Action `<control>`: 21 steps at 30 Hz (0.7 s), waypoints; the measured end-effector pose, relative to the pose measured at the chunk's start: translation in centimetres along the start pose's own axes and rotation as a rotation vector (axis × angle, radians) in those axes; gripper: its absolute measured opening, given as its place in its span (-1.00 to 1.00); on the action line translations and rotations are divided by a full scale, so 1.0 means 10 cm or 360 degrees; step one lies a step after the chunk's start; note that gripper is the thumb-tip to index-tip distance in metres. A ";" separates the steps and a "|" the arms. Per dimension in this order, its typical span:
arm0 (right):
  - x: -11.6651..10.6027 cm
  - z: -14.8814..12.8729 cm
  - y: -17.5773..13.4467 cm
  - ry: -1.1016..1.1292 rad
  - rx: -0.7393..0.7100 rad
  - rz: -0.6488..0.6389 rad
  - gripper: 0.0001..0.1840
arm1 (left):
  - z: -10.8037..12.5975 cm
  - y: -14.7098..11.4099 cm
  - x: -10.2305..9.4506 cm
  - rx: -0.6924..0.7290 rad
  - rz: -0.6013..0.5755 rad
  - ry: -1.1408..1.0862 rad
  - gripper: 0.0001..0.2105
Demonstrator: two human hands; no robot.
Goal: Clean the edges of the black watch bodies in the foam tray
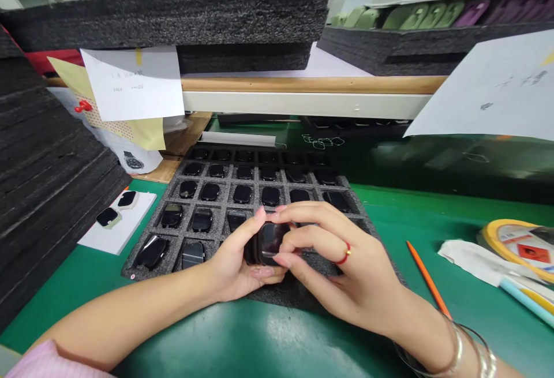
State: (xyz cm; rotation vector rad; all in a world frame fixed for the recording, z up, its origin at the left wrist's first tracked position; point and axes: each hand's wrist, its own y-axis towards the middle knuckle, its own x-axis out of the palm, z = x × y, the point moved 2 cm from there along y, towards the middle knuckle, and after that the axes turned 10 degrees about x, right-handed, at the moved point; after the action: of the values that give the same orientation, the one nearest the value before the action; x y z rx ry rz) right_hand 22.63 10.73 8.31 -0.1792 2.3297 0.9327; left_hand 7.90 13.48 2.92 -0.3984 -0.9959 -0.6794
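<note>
Between my two hands is a black smartwatch body [272,240], its dark screen facing me. My left hand [242,259] is closed around its left side, thumb on the upper edge and fingers beneath. With the fingers bent, my right hand [333,251] grips its right edge; thumb and fingertips touch the lower right corner and the top. Below and behind the hands lies a black foam tray [184,196], with dark watch bodies sitting in its square pockets. Part of the tray is hidden by my hands.
Two watch bodies [109,217] lie on a white pad [130,228] at left. At right are an orange pen [426,274], a yellow tape roll [493,236] and a light blue stick [526,300]. A shelf [294,104] with foam trays [173,20] and hanging papers [134,86] spans the back.
</note>
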 end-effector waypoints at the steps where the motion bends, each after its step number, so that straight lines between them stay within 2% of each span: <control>1: -0.01 0.00 0.01 0.0040 0.0037 0.0100 -0.89 | 0.00 0.00 0.00 0.0001 -0.0005 0.0008 -0.62; 4: -0.11 0.02 0.00 0.0390 0.0305 0.0586 -0.86 | 0.01 0.00 0.01 -0.0015 -0.0004 0.0020 -0.63; 6: -0.16 0.04 -0.04 0.0623 0.0476 0.0784 -0.85 | 0.02 0.00 0.02 -0.0037 -0.0005 -0.0001 -0.63; 7: -0.17 0.05 -0.05 0.0672 0.0509 0.0757 -0.88 | 0.03 0.00 0.02 -0.0043 -0.0008 -0.0016 -0.63; 8: -0.16 0.07 -0.07 0.0677 0.0503 0.0649 -0.95 | 0.04 0.00 0.02 -0.0042 -0.0014 -0.0033 -0.63; 9: -0.14 0.08 -0.08 0.0642 0.0474 0.0486 -0.90 | 0.04 0.00 0.02 -0.0043 -0.0021 -0.0042 -0.63; 11: -0.06 0.11 -0.10 0.0504 0.0398 0.0166 -0.58 | 0.04 0.00 0.02 -0.0033 -0.0032 -0.0036 -0.62; 13: 0.01 0.14 -0.12 0.0375 0.0324 0.0012 -0.40 | 0.04 0.00 0.01 -0.0021 -0.0025 -0.0011 -0.61; 17: 0.07 0.17 -0.13 0.0348 0.0262 -0.0017 -0.48 | 0.03 -0.01 -0.01 -0.0007 0.0018 0.0037 -0.55; 21: 0.07 0.17 -0.14 0.0323 0.0264 -0.0014 -0.46 | 0.02 -0.01 -0.01 -0.0019 -0.0036 0.0126 -0.47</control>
State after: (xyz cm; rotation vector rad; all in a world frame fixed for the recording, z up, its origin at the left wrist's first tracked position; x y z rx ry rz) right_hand 23.45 10.87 6.13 -0.2247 2.5773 0.7416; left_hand 7.67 13.55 2.95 -0.3684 -0.9230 -0.7163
